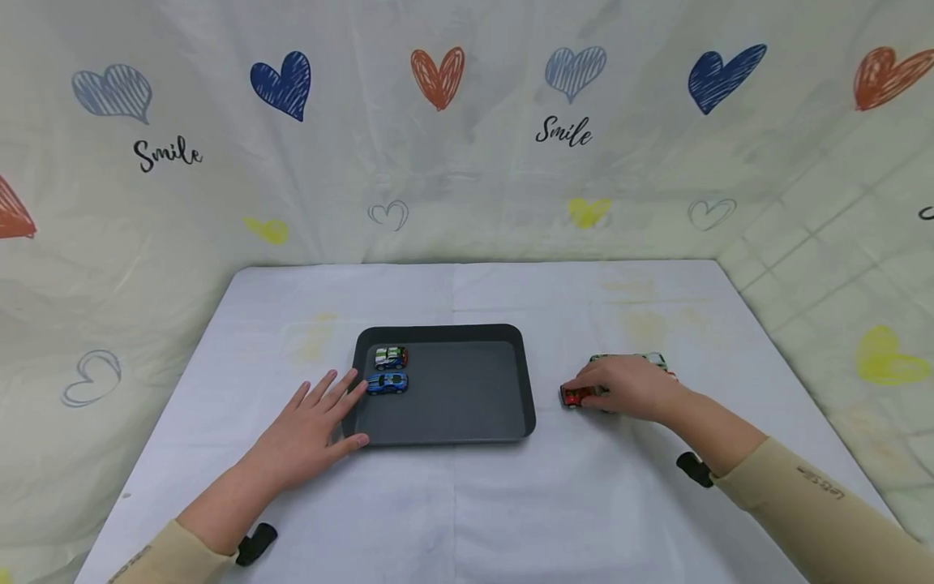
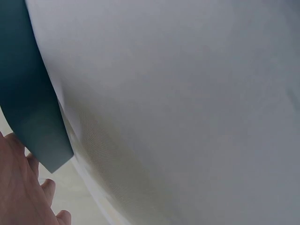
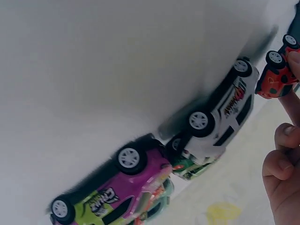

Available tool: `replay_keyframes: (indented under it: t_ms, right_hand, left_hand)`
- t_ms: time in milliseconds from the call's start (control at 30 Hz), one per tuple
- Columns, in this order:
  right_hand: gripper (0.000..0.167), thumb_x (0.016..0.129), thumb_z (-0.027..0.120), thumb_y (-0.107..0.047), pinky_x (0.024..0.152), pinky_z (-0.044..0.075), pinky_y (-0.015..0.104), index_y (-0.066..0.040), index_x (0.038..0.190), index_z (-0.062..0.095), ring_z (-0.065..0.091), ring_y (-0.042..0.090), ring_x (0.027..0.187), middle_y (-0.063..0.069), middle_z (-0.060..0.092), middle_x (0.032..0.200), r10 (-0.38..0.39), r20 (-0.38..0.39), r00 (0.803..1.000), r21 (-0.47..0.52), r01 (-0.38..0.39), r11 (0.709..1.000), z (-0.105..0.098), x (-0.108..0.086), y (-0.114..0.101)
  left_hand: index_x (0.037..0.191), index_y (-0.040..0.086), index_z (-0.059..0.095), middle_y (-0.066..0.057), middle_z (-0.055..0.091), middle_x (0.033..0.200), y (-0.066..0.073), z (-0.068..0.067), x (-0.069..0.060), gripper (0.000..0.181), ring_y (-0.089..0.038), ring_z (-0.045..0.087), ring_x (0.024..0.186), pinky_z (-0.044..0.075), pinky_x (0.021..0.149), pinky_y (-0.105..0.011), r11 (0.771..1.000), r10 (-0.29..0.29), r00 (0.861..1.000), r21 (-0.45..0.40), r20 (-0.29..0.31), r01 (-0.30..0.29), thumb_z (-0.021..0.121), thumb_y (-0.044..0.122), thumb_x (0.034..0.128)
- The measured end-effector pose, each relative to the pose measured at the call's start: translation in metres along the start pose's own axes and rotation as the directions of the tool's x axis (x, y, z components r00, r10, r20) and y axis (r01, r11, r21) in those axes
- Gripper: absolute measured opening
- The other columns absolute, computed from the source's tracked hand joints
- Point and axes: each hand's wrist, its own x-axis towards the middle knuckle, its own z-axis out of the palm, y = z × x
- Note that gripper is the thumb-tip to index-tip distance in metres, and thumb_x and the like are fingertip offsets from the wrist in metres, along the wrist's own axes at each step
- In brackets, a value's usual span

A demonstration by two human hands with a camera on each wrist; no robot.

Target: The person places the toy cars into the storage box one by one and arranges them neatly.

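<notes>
A dark grey tray (image 1: 467, 397) lies on the white-covered table. Inside it, near the left side, a white and green toy car (image 1: 391, 357) sits beyond a blue toy car (image 1: 387, 383). My left hand (image 1: 302, 430), fingers spread, rests at the tray's left edge; the left wrist view shows the hand (image 2: 23, 187) against the tray's wall (image 2: 33, 93). To the right of the tray, my right hand (image 1: 635, 388) pinches a small red toy car (image 3: 274, 82) between thumb and finger. Whether that car touches the table is unclear.
Near the right hand, the right wrist view shows a white toy car (image 3: 225, 115), a purple and lime toy car (image 3: 126, 187), and partly hidden green (image 3: 192, 166) and pale green (image 3: 164, 201) cars. A heart-printed cloth (image 1: 496, 162) hangs behind the table.
</notes>
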Motion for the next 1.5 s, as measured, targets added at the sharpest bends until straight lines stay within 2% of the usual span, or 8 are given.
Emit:
replay_keyframes:
  t_ms: [167,333,600,767,1000,1133,1267,1500]
  right_hand:
    - [0.035,0.085,0.080,-0.020,0.081,0.056,0.038,-0.022,0.119,0.075,0.067,0.018,0.102,-0.006,0.072,0.110,0.030,-0.009,1.000,0.035,-0.029,0.999,-0.010,0.002,-0.003]
    - [0.037,0.086,0.079,-0.021,0.083,0.056,0.038,-0.025,0.123,0.073,0.067,0.015,0.102,-0.010,0.071,0.110,0.074,-0.040,0.996,0.105,-0.069,0.992,-0.024,0.006,-0.007]
    - [0.039,0.086,0.080,-0.023,0.084,0.055,0.037,-0.026,0.124,0.072,0.066,0.011,0.102,-0.011,0.071,0.110,0.039,-0.092,0.995,0.095,-0.030,0.995,-0.045,0.026,-0.025]
    - [0.038,0.087,0.078,-0.026,0.084,0.054,0.034,-0.029,0.125,0.072,0.065,0.009,0.102,-0.013,0.070,0.112,0.031,-0.056,0.998,0.142,-0.023,0.990,-0.051,0.050,-0.045]
    - [0.034,0.089,0.077,-0.026,0.082,0.053,0.030,-0.025,0.123,0.073,0.065,0.011,0.099,-0.015,0.070,0.109,-0.044,-0.030,0.999,0.194,0.048,0.980,-0.050,0.090,-0.078]
    - [0.034,0.089,0.077,-0.028,0.083,0.052,0.029,-0.025,0.122,0.073,0.065,0.010,0.098,-0.015,0.071,0.108,-0.089,-0.008,0.996,0.183,0.089,0.979,-0.047,0.109,-0.092]
    - [0.034,0.091,0.074,-0.030,0.088,0.052,0.029,-0.026,0.124,0.072,0.063,0.009,0.104,-0.013,0.070,0.113,-0.122,0.050,0.991,0.155,0.113,0.981,-0.041,0.125,-0.103]
    - [0.033,0.092,0.072,-0.035,0.093,0.050,0.027,-0.030,0.125,0.071,0.061,0.006,0.110,-0.013,0.069,0.116,-0.184,0.135,0.974,0.108,0.170,0.979,-0.025,0.151,-0.126]
  left_hand:
    - [0.158,0.021,0.029,-0.002,0.018,0.165,0.001,-0.001,0.001,0.083,-0.033,0.013,0.151,0.010,0.118,-0.059,1.000,-0.006,1.000,0.014,0.017,0.005,0.051,0.067,0.0930]
    - [0.159,0.022,0.026,-0.001,0.016,0.166,0.002,-0.001,0.002,0.084,-0.033,0.010,0.152,0.010,0.119,-0.059,1.000,-0.005,0.999,0.027,0.034,0.004,0.046,0.071,0.0929]
    - [0.159,0.021,0.027,-0.002,0.016,0.166,0.002,-0.003,0.002,0.084,-0.033,0.011,0.151,0.010,0.119,-0.059,1.000,-0.012,0.999,0.023,0.039,0.011,0.050,0.067,0.0932]
    - [0.159,0.021,0.027,-0.002,0.016,0.166,0.001,-0.001,0.001,0.084,-0.033,0.011,0.151,0.010,0.119,-0.060,1.000,-0.011,0.999,0.018,0.037,0.010,0.050,0.068,0.0930]
    - [0.158,0.020,0.028,-0.003,0.017,0.165,0.002,-0.002,0.000,0.084,-0.034,0.012,0.151,0.010,0.118,-0.060,1.000,-0.020,0.999,0.013,0.040,0.020,0.053,0.065,0.0930]
    - [0.159,0.020,0.027,-0.003,0.017,0.165,0.002,-0.002,0.000,0.084,-0.034,0.012,0.151,0.010,0.118,-0.060,1.000,-0.022,0.999,0.013,0.044,0.022,0.052,0.066,0.0931]
    - [0.159,0.021,0.025,-0.003,0.016,0.166,0.002,-0.003,0.000,0.084,-0.033,0.011,0.151,0.010,0.118,-0.060,1.000,-0.026,0.998,0.016,0.049,0.025,0.051,0.067,0.0931]
    - [0.159,0.020,0.027,-0.004,0.018,0.165,0.003,-0.002,0.001,0.083,-0.034,0.013,0.151,0.011,0.118,-0.061,1.000,-0.027,0.999,0.008,0.043,0.027,0.055,0.063,0.0933]
